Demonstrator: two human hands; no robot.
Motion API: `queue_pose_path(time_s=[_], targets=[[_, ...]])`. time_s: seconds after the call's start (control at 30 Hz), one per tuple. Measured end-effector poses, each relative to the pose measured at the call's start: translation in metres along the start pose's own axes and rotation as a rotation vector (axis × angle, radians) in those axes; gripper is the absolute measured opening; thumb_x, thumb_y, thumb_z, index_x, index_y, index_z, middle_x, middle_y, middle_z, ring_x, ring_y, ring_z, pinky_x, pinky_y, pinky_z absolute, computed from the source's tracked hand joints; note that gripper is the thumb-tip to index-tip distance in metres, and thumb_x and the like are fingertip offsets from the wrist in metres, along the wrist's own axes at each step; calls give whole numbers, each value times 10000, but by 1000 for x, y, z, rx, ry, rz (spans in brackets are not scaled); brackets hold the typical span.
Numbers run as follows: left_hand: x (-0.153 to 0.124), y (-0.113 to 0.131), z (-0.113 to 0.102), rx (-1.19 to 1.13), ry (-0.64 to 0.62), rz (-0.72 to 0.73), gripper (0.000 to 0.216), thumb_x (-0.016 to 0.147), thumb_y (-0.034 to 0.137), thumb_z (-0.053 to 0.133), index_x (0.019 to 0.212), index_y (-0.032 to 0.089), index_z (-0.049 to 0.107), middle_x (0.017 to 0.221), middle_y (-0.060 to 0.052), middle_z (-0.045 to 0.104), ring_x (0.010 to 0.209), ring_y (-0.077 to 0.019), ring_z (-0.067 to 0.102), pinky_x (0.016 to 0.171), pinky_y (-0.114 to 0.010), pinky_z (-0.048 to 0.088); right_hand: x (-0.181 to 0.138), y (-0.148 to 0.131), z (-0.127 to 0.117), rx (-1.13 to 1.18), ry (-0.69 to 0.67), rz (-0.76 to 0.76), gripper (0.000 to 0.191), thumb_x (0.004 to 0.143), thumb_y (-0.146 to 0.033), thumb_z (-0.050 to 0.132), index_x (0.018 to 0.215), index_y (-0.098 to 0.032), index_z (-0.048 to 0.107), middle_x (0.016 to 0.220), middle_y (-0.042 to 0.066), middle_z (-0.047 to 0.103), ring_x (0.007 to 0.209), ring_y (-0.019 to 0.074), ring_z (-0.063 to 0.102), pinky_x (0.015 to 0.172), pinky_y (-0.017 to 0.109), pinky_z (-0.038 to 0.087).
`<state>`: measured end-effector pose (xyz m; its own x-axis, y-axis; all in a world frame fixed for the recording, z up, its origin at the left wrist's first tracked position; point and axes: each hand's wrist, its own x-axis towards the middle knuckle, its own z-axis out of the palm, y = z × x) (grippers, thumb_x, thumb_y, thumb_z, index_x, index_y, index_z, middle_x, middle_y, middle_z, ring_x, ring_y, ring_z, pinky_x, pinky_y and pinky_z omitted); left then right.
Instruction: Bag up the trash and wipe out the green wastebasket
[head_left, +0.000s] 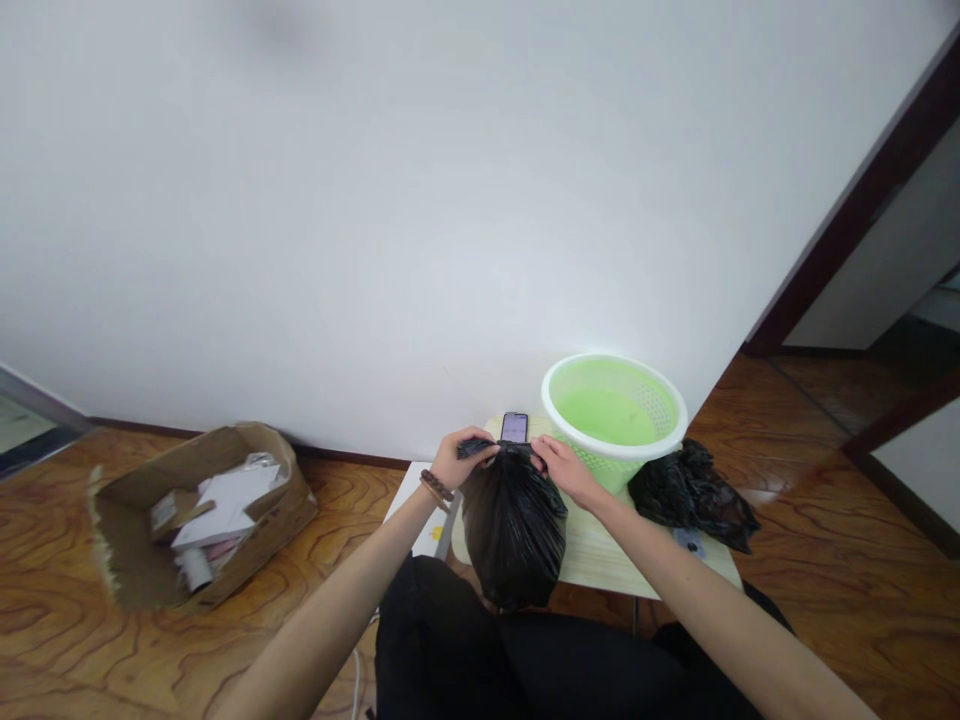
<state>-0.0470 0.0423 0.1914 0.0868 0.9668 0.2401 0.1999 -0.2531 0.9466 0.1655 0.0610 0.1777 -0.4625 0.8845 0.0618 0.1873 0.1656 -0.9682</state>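
A full black plastic garbage bag (517, 535) hangs over the near edge of a small pale wooden table (596, 550), its neck gathered at the top. My left hand (457, 460), with a beaded bracelet at the wrist, pinches one twisted end of the neck. On the other side my right hand (559, 465) grips the opposite end, so the plastic stretches between both hands. A phone (514, 427) with its screen lit stands just behind the neck. What fills the bag is hidden.
A light green basket with a white rim (615, 445) stands on the table's right part. Beside it lies a crumpled black plastic bag (694, 495). An open cardboard box (281, 520) with papers and packaging sits on the floor at left. A white wall (420, 220) rises behind.
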Motion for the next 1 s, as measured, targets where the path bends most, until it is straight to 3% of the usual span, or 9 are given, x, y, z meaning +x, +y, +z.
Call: queue_pose_path(time_s=[0.23, 0.43, 0.6, 0.7, 0.83, 1.0], targets=[[1, -27, -22, -61, 81, -161, 195, 614, 281, 736, 740, 152, 663, 589, -7, 613, 523, -120, 538, 531, -250, 448, -8, 21, -7, -19, 44, 44, 408, 820, -600, 375, 668, -222, 394, 605, -36, 406, 580, 130, 412, 543, 248, 354], [-6, -44, -31, -275, 59, -316, 238, 626, 265, 733, 797, 114, 664, 699, -52, 655, 610, -135, 589, 567, -262, 479, -15, 40, -12, 338, 30, 160, 391, 759, -595, 504, 677, -222, 422, 560, -53, 369, 540, 123, 403, 566, 268, 372], [-5, -45, -37, -531, 141, -310, 210, 639, 169, 702, 840, 119, 671, 822, -61, 676, 770, -156, 618, 657, -269, 488, -18, 31, -17, 624, 27, 69, 336, 777, -505, 535, 617, -218, 462, 632, 13, 477, 878, 219, 544, 835, 358, 406], [-2, -45, -41, -674, 168, -293, 80, 644, 142, 646, 714, 111, 664, 789, -56, 674, 770, -161, 612, 713, -310, 497, -22, 25, -17, 731, 14, 114, 222, 776, -442, 549, 781, -220, 554, 663, 18, 502, 962, 242, 544, 884, 394, 400], [-6, -43, -41, -819, 38, -380, 90, 633, 86, 565, 651, 110, 650, 732, -58, 666, 795, -190, 613, 823, -406, 477, -25, 26, -14, 892, 6, 167, 266, 757, -324, 580, 1006, -235, 560, 691, -7, 527, 825, 196, 568, 889, 388, 409], [-11, -37, -40, -1027, -79, -383, 120, 650, 103, 509, 574, 117, 600, 668, -52, 623, 750, -163, 596, 896, -429, 438, -24, 28, -10, 1130, -75, 161, 233, 748, -216, 595, 973, -256, 548, 632, -62, 505, 594, 103, 493, 873, 328, 416]])
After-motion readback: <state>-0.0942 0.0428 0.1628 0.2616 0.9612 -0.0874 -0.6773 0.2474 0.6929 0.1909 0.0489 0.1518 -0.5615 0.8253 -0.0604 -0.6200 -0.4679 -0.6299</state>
